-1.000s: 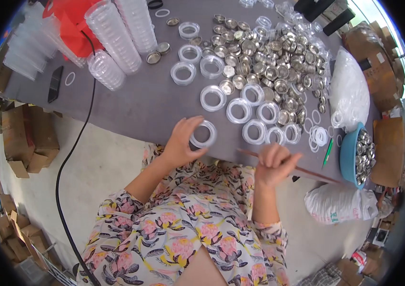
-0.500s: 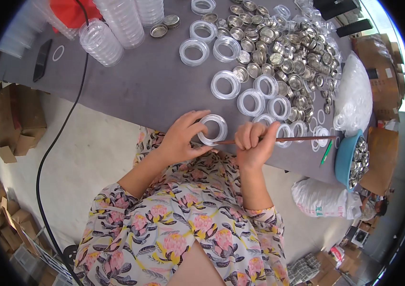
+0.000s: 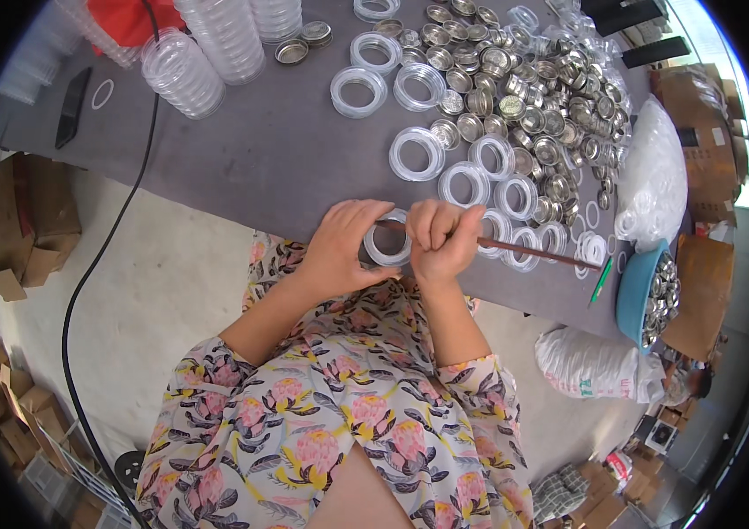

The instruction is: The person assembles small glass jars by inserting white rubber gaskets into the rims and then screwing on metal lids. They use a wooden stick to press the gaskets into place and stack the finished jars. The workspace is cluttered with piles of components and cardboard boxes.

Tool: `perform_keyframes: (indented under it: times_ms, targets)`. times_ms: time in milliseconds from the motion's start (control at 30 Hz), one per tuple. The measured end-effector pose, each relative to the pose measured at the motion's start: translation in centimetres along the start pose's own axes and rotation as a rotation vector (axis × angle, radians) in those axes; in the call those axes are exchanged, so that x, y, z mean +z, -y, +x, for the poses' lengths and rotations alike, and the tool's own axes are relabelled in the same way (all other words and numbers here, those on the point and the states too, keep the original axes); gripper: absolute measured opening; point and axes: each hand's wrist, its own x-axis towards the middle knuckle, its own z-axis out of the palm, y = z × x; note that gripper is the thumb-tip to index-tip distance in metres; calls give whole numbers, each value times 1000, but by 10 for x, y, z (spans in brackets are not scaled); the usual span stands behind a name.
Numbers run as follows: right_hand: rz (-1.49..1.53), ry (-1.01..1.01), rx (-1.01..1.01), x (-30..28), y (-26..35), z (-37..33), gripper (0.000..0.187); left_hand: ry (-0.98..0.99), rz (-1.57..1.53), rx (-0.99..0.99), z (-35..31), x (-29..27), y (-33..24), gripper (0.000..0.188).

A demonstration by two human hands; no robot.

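— Holding things at the near edge of the grey table (image 3: 286, 167), aren't we?

— We are. Our left hand (image 3: 339, 251) curls its fingers around a clear plastic ring (image 3: 388, 249), gripping it by the rim just above the table edge. Our right hand (image 3: 443, 240) is a closed fist around a thin brown stick (image 3: 533, 251), whose near end touches the ring and whose far end runs off to our right.

— And the containers?

— At the right edge a blue bowl (image 3: 634, 295) holds small metal caps. Beside it lies a green pen (image 3: 601, 282). A clear plastic bag (image 3: 652, 181), soft and crumpled, seems to hold more white rings, though we cannot tell for sure.

— What lies further out?

— More clear rings (image 3: 418, 154) lie flat and apart on the cloth, round and glossy. Beyond them spreads a heap of shiny round metal caps (image 3: 533, 97). Stacks of ribbed clear lids (image 3: 185, 75) lie at the far left, with a black cable (image 3: 132, 198) running off the table to the floor.

— And our arms?

— Both forearms rise from flowered sleeves, wrists bent inward, the hands almost touching.
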Motion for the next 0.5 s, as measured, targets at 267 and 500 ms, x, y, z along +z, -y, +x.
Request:
perform_keyframes:
  times_ms: [267, 500]
  targets:
    - [43, -92, -99, 4, 25, -4, 62, 3, 13, 4, 2, -1, 0, 76]
    - [-101, -203, 209, -2, 46, -12, 61, -66, -110, -18, -3, -5, -5, 60]
